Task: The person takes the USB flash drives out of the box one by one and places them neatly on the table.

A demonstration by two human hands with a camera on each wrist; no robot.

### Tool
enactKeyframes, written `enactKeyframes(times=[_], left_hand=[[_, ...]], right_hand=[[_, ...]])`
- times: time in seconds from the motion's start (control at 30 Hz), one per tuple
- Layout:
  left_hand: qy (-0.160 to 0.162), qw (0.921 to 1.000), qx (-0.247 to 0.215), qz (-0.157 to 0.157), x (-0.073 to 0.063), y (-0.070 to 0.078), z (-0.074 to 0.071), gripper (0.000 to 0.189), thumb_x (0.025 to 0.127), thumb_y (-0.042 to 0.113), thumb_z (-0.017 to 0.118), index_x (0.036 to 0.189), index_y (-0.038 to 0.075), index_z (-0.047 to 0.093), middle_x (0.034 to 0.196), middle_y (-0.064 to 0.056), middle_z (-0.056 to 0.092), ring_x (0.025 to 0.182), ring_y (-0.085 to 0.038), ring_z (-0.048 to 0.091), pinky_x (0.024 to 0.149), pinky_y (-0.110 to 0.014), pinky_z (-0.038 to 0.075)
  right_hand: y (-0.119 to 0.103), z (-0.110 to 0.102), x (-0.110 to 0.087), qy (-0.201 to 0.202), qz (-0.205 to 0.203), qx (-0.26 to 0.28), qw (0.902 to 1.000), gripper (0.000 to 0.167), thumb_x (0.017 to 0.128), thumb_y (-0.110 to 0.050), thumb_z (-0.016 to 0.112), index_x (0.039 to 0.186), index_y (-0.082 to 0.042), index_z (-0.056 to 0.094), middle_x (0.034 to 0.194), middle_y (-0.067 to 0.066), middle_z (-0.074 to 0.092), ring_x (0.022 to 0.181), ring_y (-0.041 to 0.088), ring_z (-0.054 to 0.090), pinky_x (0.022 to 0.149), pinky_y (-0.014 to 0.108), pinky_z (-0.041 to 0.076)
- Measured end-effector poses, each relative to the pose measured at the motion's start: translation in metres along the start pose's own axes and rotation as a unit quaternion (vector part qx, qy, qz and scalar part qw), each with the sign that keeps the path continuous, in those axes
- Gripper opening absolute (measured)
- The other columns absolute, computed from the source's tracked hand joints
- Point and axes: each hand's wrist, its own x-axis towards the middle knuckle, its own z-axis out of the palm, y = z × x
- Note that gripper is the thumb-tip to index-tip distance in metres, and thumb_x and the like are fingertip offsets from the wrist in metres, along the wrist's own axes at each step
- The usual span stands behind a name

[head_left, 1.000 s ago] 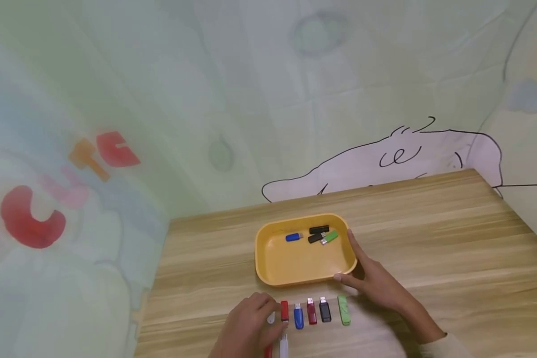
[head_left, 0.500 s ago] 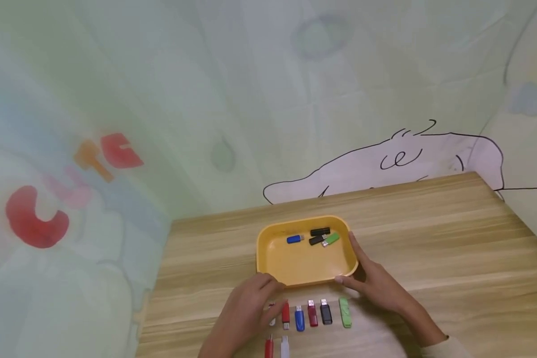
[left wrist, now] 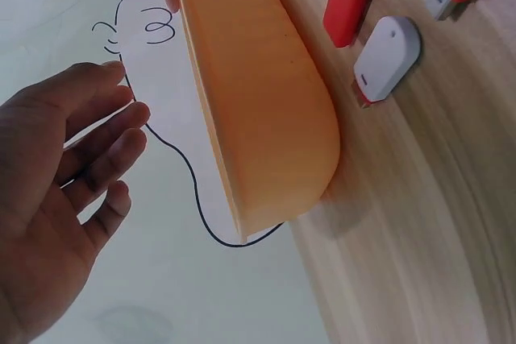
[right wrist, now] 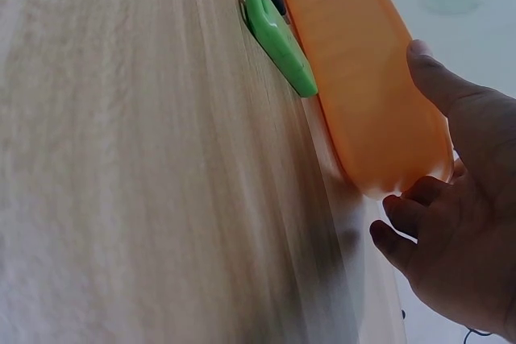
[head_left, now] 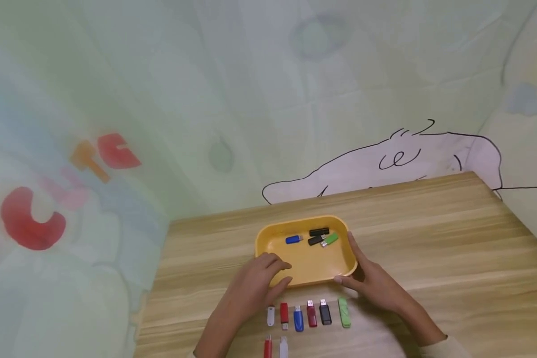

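My left hand [head_left: 257,281] hovers over the near left corner of a yellow plastic tray [head_left: 311,264], its fingers loosely bent and nothing between them. In the left wrist view that same hand [left wrist: 60,167] is apart from the tray wall. My right hand [head_left: 378,283] holds the tray's right end, thumb on the near rim and fingers along the side. Inside the tray lie a blue USB stick [head_left: 293,239], two black ones and a green USB stick [head_left: 330,239]. Below the left hand, a white USB stick [head_left: 270,316] and a red USB stick [head_left: 284,314] rest on the table.
Farther right in the same row are a blue USB stick [head_left: 299,319], a dark red one, a black USB stick [head_left: 325,314] and a green USB stick [head_left: 344,313]. Another red USB stick [head_left: 268,347] and a pale one lie nearer me. A printed cloth backs the wooden table [head_left: 447,238].
My left hand has moved up and forward from the red USB stick to over the tray's near left corner, uncovering the white stick. The right hand has stayed at the tray.
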Motion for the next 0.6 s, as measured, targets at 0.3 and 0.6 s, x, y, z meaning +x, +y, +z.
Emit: enactKeyframes(times=[0.3,0.6], left_hand=[[0.018,0.999,0.018,0.038,0.025,-0.003,-0.001,0.028,0.097,0.036,0.079,0.118,0.017,0.078,0.111,0.004,0.075,0.102,-0.013,0.07,0.091,-0.029,0.06],[0.003,0.9975,0.044,0.056,0.051,-0.001,-0.002,0.028,0.098,0.036,0.078,0.118,0.016,0.078,0.111,0.002,0.075,0.101,-0.014,0.069,0.092,-0.029,0.06]], right_hand=[[-0.003,-0.003,0.001,-0.002,0.003,-0.002,1.0,0.113,0.094,-0.054,0.076,0.171,-0.032,-0.005,0.173,0.024,0.022,0.153,0.049,0.035,0.123,0.064,0.028],[-0.005,-0.003,0.0,-0.003,0.008,-0.001,1.0,0.113,0.094,-0.053,0.076,0.171,-0.034,-0.005,0.173,0.024,0.023,0.153,0.048,0.036,0.122,0.064,0.03]])
